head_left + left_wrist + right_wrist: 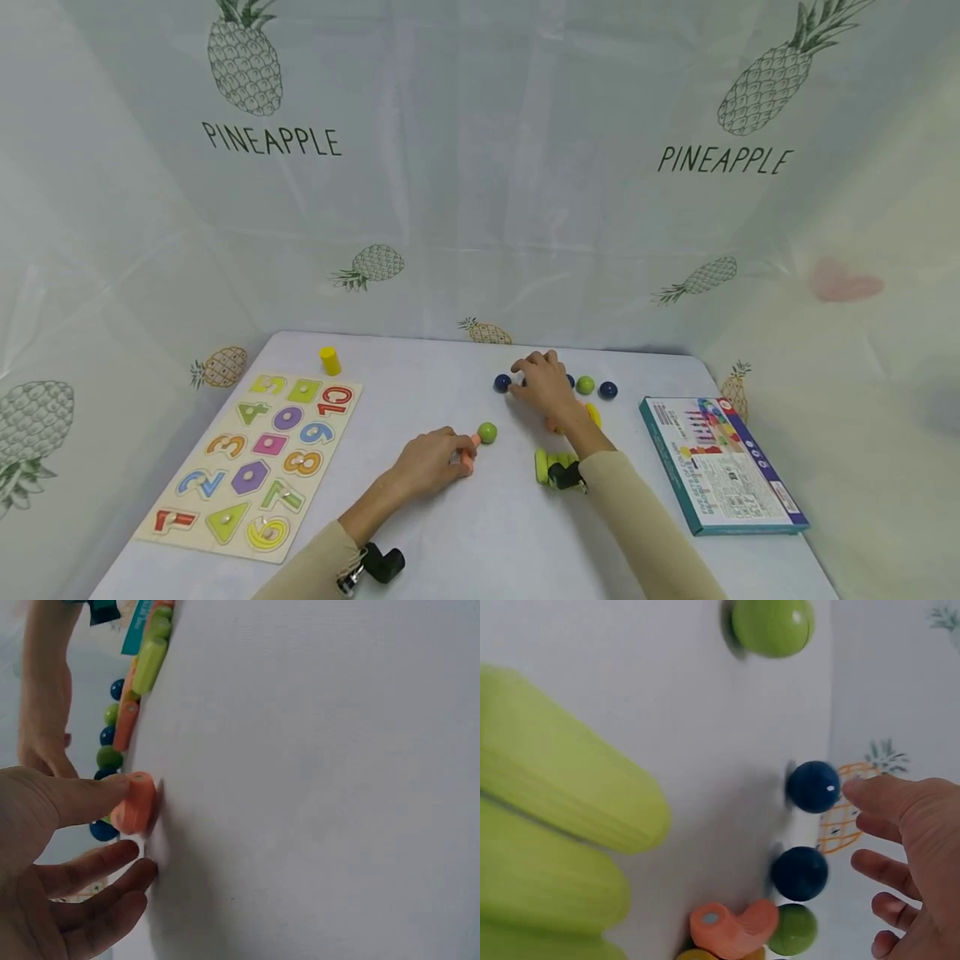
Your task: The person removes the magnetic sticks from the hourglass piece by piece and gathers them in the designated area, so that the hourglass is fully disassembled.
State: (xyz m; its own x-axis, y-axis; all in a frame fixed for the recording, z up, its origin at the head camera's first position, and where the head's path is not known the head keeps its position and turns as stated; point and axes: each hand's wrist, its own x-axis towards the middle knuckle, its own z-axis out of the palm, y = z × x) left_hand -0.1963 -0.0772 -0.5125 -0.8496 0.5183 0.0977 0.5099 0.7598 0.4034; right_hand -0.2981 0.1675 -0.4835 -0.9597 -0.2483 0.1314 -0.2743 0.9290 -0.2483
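My left hand (431, 462) pinches a coral curved toy piece (136, 804); in the left wrist view the thumb lies on it and three fingers spread below. A green ball (487, 432) sits at the piece's far end, seemingly touching it. My right hand (545, 385) reaches over the back of the table, fingers loosely bent and apart, gripping nothing. Its thumb is close to a navy ball (814, 786); contact cannot be told. Beside that lies another navy ball (799, 874), then a green ball (793, 930) against a second coral piece (733, 928).
Light green ribbed pieces (555, 467) lie under the right wrist, with a yellow piece (593, 415) beyond. Another navy ball (608, 390) lies at back right. A number puzzle board (251, 467) and yellow cylinder (330, 361) stand left; a flat box (723, 467) lies right.
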